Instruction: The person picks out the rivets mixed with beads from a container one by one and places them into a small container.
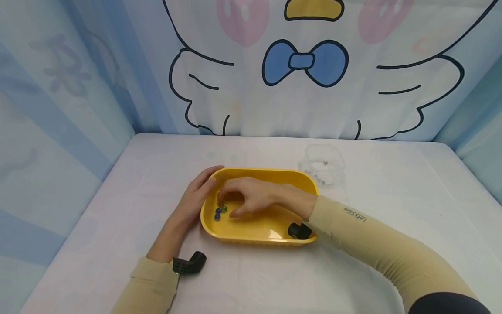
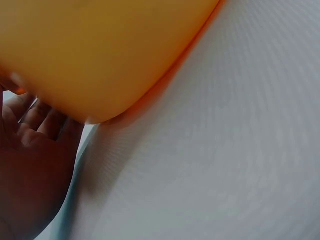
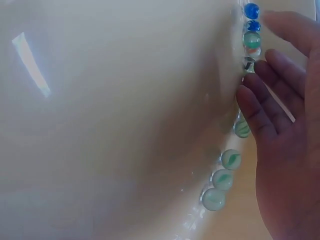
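A yellow tray lies on the table, and my left hand holds its left end, thumb at the rim and fingers along the outside. In the left wrist view the left hand shows beside the tray's outer wall. Over the tray's left part reaches my right hand, its thumb and fingers apart. Blue marbles and green marbles lie below its fingers. The right wrist view shows several glass marbles lined along the tray's edge, with the right hand next to them, gripping none visibly.
A clear plastic container with small bits in or near it stands behind the tray's right end. A pale cloth covers the table. Printed curtains hang behind and at both sides. Each wrist wears a black camera.
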Available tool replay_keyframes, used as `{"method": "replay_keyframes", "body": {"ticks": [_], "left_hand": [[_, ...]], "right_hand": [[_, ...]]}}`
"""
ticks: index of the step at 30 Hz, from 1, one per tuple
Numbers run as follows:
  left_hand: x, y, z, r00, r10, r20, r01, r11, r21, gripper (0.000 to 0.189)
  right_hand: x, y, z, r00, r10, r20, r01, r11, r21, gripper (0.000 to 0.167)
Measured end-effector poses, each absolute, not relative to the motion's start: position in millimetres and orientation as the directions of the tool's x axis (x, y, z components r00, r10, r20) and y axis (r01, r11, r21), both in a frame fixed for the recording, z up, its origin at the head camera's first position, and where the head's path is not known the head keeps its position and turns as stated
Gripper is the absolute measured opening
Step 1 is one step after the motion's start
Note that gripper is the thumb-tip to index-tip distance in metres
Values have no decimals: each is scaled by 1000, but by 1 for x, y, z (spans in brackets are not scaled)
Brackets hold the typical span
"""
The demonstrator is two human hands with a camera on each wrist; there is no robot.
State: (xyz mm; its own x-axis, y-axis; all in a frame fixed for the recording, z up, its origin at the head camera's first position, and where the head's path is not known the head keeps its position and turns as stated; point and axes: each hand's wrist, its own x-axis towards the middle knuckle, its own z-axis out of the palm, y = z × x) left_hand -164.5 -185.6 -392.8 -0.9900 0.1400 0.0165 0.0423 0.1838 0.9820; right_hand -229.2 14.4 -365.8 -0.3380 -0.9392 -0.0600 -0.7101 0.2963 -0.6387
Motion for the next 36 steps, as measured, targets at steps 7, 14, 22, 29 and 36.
{"method": "replay_keyframes", "body": {"ticks": [7,14,22,29,36], "left_hand": [[-165,-186,-393,-990,140,10,34,171,985,42],[-166,-186,-394,-989,144,13,38,172,984,43],[-168,-186,-395,-990,141,4,29,175,984,43],[-167,-185,-394,-991,132,-10,14,183,983,43],[-166,-185,-393,-993,119,-23,-2,173,985,42]], "right_hand": [[-228,14,-365,-337,-937,-89,-711,315,-629,37],[-228,14,-365,-368,-924,-101,-710,350,-611,36],[-231,15,-367,-372,-926,-67,-719,333,-610,28],[-232,17,-367,-372,-927,-51,-742,329,-584,24],[-232,16,-366,-363,-930,-52,-759,327,-564,18]]}}
